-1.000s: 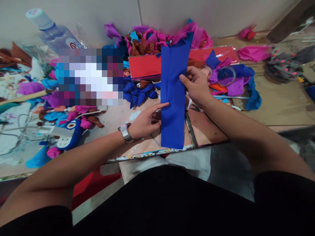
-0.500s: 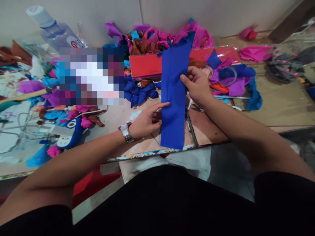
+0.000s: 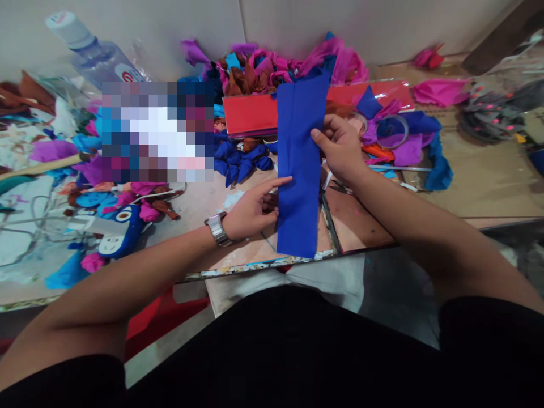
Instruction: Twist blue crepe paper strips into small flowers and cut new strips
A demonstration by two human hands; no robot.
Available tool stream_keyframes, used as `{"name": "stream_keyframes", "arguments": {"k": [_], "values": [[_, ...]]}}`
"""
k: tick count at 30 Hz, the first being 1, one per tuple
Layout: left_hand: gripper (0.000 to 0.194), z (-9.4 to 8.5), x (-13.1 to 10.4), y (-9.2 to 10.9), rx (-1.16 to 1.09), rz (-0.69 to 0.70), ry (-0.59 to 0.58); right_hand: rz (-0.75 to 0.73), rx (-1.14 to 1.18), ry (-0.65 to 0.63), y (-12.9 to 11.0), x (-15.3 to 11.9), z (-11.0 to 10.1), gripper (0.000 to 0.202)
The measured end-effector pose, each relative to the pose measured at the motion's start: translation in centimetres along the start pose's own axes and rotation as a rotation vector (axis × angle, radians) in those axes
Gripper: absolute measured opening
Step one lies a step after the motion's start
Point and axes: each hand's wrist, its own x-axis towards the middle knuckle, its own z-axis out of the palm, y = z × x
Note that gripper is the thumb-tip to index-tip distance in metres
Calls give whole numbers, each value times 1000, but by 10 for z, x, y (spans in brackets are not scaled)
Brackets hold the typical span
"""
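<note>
Barely anything had moved, blue strip between hands over worktop, right hand fingers pinched on its edge, left hand index against it, others half-curled, hold unclear, so weak left support could've let it skew or crease.

So the far side is basically one plain pale grey wall, with a thin upright seam left of the middle. The worktop runs right along it, kinda pinkish tan, pretty scuffed, with a beat-up, flecky near edge and a dark-edged joint just right of the middle. Over on the right there's flat brown cardboard covering it, plus a dark slanted post at the far right. Below, near left, something red, maybe a seat, above greyish floor. Light's soft and a bit dim.
</note>
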Motion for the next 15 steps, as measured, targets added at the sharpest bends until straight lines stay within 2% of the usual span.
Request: {"name": "stream_keyframes", "arguments": {"k": [5,10,12,15], "values": [[87,-1,1,-2,-1,18,2,-47,16,-29,3,0,-2,50],[88,-4,-1,2,-57,40,-15,-17,19,-37,4,1,-3,53],[79,-8,-2,11,-31,-13,-3,-6,45,-32,7,3,-2,55],[48,-21,-4,35,181,-104,88,16,100,-12,13,5,-2,55]]}}
